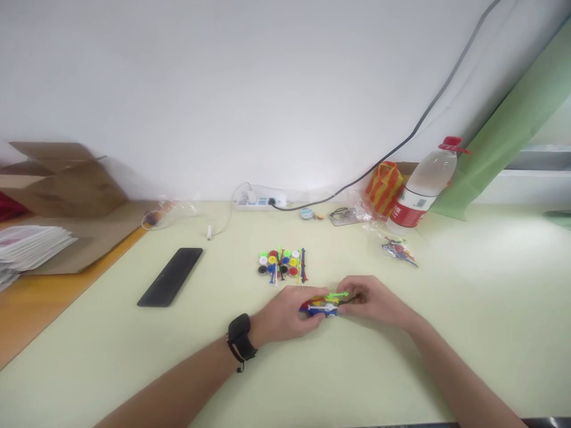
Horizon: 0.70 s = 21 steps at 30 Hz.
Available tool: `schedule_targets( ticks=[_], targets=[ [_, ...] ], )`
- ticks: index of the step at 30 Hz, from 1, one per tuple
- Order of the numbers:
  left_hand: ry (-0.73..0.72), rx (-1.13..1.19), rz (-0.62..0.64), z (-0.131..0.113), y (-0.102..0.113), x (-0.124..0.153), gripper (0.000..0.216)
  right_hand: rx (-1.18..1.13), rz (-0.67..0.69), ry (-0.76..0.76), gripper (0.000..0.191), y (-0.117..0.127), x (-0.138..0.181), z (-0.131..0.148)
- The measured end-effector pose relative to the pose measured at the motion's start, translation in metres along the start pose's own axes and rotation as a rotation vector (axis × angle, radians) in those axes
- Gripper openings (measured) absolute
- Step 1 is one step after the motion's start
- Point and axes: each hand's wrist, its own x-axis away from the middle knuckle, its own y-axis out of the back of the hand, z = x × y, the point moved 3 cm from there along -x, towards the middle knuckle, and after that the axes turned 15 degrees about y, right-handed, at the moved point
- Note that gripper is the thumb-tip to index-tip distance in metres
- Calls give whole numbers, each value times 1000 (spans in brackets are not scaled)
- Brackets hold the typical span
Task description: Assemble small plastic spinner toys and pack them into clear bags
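At lower centre, the left hand (292, 312) is gripping a coloured arrow cluster (329, 308), its long axis running left to right; the nearer right hand (375, 302) is pinching a dark arrow (349, 300) at the cluster's right end.

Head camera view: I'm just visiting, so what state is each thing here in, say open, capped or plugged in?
Left hand: curled around loose coloured pieces
Right hand: bent at those pieces, grip unclear
Coloured discs: laid out in rows
Bottle: standing, red cap on
Cardboard box: open
Power strip: black plug inserted
Black slab: lying flat
Watch: strapped on, screen dark
Clear bag: not empty, closure unclear
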Motion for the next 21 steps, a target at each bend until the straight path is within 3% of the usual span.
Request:
schedule_targets(
  ticks=[7, 14, 17, 19, 21],
  targets=[
    [-48, -46, -26, -2, 2, 1, 45, 58, 32, 3, 26, -4, 0, 0],
    [-89, -185, 13, -6, 3, 2, 33, 172, 25, 6, 33, -7, 1, 4],
    [-146, -233, -47, -13, 13, 3, 39, 351, -35, 51, 35, 7, 3, 14],
    [-128, -241, -118, -22, 27, 0, 36, 452, -125, 83, 34, 26, 1, 18],
    [-53, -293, -109, -33, 44, -7, 32, 568, -186, 91, 32, 50, -6, 17]
  ],
)
